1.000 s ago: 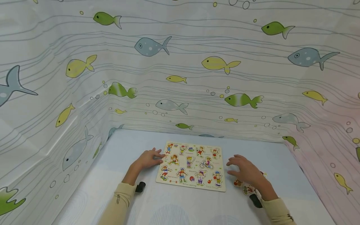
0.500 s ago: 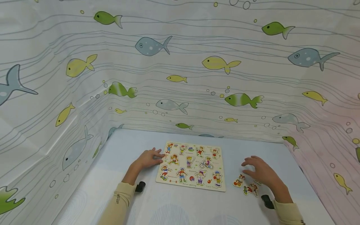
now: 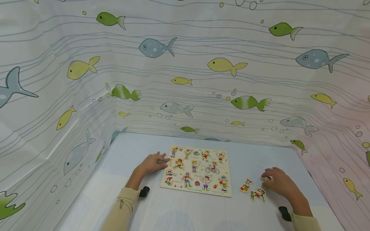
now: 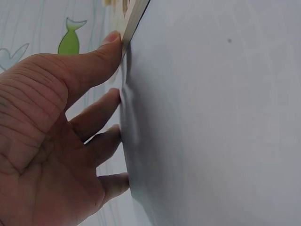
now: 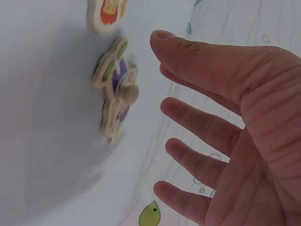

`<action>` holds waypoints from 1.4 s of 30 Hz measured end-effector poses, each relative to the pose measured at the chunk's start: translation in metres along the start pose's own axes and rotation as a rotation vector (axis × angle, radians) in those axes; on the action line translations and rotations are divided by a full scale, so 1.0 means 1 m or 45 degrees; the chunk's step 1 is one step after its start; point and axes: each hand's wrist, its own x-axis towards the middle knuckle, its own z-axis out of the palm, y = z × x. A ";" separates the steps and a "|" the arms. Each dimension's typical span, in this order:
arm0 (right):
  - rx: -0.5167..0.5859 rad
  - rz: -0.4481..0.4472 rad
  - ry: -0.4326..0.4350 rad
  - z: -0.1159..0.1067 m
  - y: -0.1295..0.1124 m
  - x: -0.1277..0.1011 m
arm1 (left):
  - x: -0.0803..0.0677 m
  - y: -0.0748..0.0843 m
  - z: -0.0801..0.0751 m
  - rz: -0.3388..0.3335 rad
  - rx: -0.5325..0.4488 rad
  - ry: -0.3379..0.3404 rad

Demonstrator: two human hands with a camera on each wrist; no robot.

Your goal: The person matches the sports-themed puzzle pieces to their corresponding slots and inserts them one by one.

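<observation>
In the head view, a wooden puzzle board (image 3: 197,170) printed with small sporting figures lay flat on the pale blue surface (image 3: 185,211), a little below the centre of the frame. The left hand (image 3: 151,163) rested at the board's left edge, its fingers straight and slightly spread, the tips touching the board's rim. The left wrist view showed the same contact from close by: the thumb (image 4: 96,61) pressed against the thin edge of the board (image 4: 136,19), and the other fingers were splayed with their tips on the surface beside it.

To the right of the board, in the lower right part of the head view, three loose pieces lay on the surface. One figure piece (image 3: 246,185) sat just beside the board's lower right corner, a second (image 3: 258,194) lay slightly below and right of it, and a third piece (image 3: 267,179) was at the fingertips of the right hand (image 3: 279,184). In that view the hand arched over this third piece with its fingers bent down toward it. The right wrist view showed the right hand's fingers (image 5: 202,127) open and spread, close to a knobbed piece (image 5: 115,89) but not closed on it, with a gap between fingertips and knob; another piece (image 5: 107,13) lay near the top edge of that frame. A curtain with fish (image 3: 156,47) enclosed the surface on three sides.
</observation>
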 end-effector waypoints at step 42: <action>-0.058 0.131 0.034 0.010 0.025 0.004 | 0.001 -0.001 0.002 -0.023 0.015 -0.003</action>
